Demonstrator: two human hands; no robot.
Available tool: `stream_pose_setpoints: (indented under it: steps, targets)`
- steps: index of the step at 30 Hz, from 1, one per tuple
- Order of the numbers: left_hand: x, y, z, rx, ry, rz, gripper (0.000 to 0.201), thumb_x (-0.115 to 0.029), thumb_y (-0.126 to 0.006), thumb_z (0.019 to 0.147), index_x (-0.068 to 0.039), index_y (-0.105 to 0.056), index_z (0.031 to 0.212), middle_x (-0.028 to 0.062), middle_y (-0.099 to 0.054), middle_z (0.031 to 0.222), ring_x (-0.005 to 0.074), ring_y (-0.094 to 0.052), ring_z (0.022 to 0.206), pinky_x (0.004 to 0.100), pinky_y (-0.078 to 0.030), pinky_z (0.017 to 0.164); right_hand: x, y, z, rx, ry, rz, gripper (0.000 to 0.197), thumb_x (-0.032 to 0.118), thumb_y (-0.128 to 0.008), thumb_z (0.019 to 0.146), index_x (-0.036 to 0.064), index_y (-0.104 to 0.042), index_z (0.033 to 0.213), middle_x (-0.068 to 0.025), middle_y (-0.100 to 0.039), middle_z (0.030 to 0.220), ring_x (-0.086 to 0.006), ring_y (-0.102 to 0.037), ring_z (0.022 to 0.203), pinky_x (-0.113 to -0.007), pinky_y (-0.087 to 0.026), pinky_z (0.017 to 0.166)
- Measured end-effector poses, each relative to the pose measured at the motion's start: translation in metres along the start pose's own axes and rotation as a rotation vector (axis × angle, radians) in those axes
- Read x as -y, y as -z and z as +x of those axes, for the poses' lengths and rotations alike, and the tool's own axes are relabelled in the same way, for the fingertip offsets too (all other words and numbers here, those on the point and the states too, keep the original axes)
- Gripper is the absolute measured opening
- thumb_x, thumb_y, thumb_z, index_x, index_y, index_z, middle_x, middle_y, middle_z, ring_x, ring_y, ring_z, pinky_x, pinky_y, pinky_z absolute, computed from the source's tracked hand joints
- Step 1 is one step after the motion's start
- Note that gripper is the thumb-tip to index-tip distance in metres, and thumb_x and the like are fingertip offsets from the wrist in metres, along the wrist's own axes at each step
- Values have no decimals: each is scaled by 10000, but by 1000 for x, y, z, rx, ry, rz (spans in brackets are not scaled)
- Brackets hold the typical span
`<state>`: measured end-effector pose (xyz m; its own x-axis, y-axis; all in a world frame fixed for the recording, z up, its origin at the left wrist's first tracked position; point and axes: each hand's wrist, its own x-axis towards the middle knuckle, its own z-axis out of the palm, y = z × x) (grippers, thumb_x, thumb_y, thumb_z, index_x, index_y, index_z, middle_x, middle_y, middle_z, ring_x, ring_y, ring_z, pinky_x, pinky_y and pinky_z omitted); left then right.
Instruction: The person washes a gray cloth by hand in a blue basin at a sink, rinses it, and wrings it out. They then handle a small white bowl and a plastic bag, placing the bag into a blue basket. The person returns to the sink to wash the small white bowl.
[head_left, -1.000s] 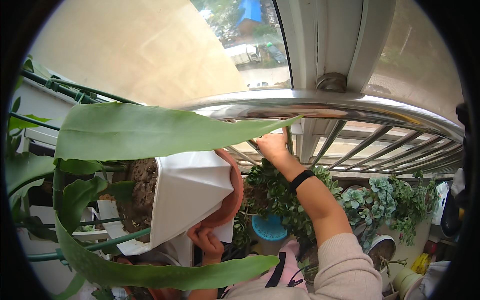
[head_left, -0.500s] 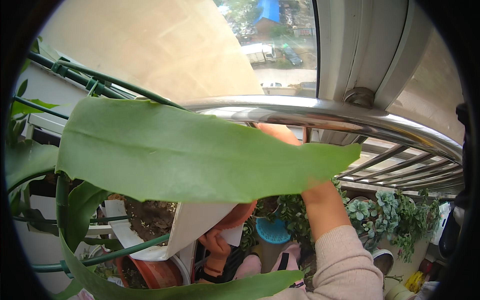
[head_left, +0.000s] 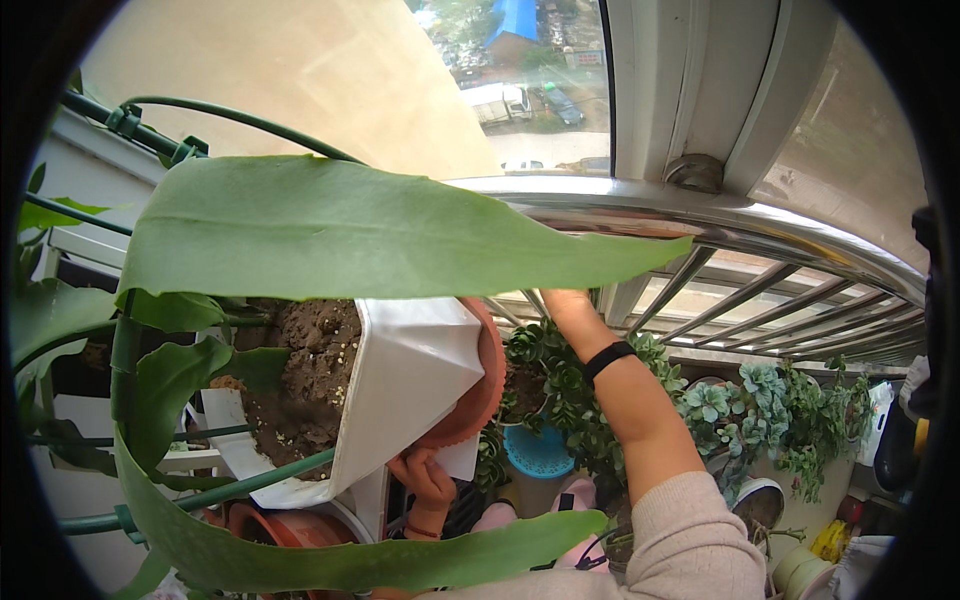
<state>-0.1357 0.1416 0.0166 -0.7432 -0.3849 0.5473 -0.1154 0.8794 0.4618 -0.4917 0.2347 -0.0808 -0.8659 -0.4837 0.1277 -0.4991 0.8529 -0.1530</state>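
Observation:
A white angular plant pot [head_left: 415,365] leans with its dark soil [head_left: 310,365] facing left and a reddish-brown saucer [head_left: 480,385] at its base. Below the saucer's lower edge, my left hand [head_left: 425,480] has its fingers curled against it; the fingertips are partly hidden. A broad green leaf [head_left: 380,230] stretches across the view above the pot. My right forearm [head_left: 640,400], with a black band [head_left: 608,358] on it, reaches up toward the railing. The leaf covers my right hand's fingers, so what they touch is hidden.
A metal railing [head_left: 820,245] curves along the window. Green plant-support hoops [head_left: 125,370] stand at left. Potted succulents [head_left: 735,405] line the right side, and a blue perforated disc [head_left: 540,452] lies among plants. An orange pot [head_left: 290,525] sits below the white one.
The leaf sits higher in view, uncovering more of the white pot and soil. My right forearm has shifted left, its black band now showing, and the hand has gone from above the leaf's edge.

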Motion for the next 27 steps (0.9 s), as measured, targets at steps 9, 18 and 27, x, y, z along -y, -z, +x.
stream_pose_setpoints:
  steps: [9, 18, 27]
  targets:
    - [1, 4, 0, -4, 25, -3, 116, -74, -485, 898, -16, -568, 953, 197, -422, 1188, 340, -475, 1051, 444, -391, 923, 9, 10, 25, 444, -317, -125, 404, 122, -570, 900, 35, -596, 1294, -167, -679, 1023, -303, -699, 922, -417, -582, 608]
    - [-8, 13, 7, 66, 54, 8, 116, -33, -490, 883, -29, -558, 976, 180, -415, 1218, 333, -483, 1081, 458, -399, 943, -14, 61, 55, 804, -139, -692, 89, 119, -732, 770, 148, -658, 729, 15, -560, 587, -155, -497, 443, -286, -293, 359]
    - [4, 11, 1, 45, 15, 28, 120, -71, -495, 893, -35, -567, 981, 187, -429, 1202, 337, -471, 1073, 451, -396, 924, -11, 54, 42, 618, 175, -353, 171, 164, -695, 819, 160, -736, 986, -4, -684, 924, -204, -644, 824, -407, -421, 563]
